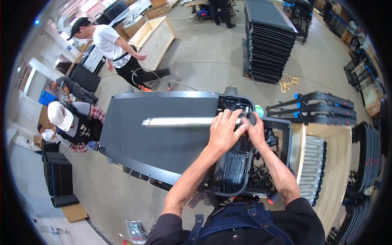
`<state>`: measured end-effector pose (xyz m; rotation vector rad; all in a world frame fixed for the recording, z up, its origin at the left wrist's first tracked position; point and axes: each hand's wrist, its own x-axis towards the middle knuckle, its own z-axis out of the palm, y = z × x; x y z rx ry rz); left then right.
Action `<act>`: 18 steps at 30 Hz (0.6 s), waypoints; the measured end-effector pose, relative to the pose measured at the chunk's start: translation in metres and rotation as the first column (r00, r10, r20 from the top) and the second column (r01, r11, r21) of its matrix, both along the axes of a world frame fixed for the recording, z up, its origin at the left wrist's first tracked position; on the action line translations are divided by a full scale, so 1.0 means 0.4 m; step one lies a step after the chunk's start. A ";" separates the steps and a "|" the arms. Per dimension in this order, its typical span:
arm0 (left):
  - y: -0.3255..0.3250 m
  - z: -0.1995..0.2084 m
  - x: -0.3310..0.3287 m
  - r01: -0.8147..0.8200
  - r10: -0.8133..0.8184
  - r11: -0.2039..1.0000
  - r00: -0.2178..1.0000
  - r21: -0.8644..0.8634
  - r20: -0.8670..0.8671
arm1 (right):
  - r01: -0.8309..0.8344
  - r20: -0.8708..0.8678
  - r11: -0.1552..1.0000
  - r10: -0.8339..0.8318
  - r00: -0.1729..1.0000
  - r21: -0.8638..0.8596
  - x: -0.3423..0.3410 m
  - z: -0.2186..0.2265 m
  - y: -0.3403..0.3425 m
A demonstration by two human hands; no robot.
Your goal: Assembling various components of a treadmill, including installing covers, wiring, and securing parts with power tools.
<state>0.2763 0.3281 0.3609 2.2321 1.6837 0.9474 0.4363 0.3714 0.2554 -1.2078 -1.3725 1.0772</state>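
A long silver roller (179,121) lies crosswise above the black treadmill deck (163,143), its narrower tip pointing left. My left hand (224,128) is closed over its right-hand part. At the roller's dark right end, my right hand (255,131) has its fingers curled round; motion blur hides the exact grip there. Below both hands is the open end of the treadmill frame, with a dark ribbed part (237,171) and wiring in it.
A wooden crate (339,163) at right holds several silver rollers with black ends. Black uprights (322,108) lie beyond it. Black decks (269,45) are stacked behind. A person in a white cap (61,116) stands at the deck's far left end; another person (110,45) walks behind.
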 end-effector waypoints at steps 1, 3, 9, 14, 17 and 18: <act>0.036 -0.018 -0.010 -0.042 0.041 0.999 0.997 0.021 0.072 | -0.005 -0.054 0.994 0.000 0.999 -0.107 -0.002 0.021 0.067; 0.100 -0.084 -0.067 -0.136 0.139 0.990 0.986 -0.035 0.097 | 0.017 -0.102 0.979 -0.038 0.994 -0.202 -0.005 0.030 0.184; 0.315 -0.285 -0.344 -0.202 0.184 0.979 0.908 -0.008 -0.377 | -0.011 -0.116 0.944 -0.029 0.993 -0.330 -0.026 -0.017 0.431; 0.364 -0.213 -0.376 -0.099 0.018 0.986 0.866 -0.137 -0.500 | -0.130 -0.132 0.921 0.087 0.987 -0.368 -0.068 -0.019 0.537; 0.356 -0.182 -0.383 -0.089 0.054 0.995 0.869 -0.047 -0.493 | -0.271 -0.069 0.884 0.265 0.962 -0.382 -0.161 -0.001 0.596; 0.349 -0.175 -0.371 -0.110 0.071 0.993 0.865 -0.049 -0.497 | -0.357 -0.024 0.848 0.379 0.925 -0.391 -0.198 0.007 0.609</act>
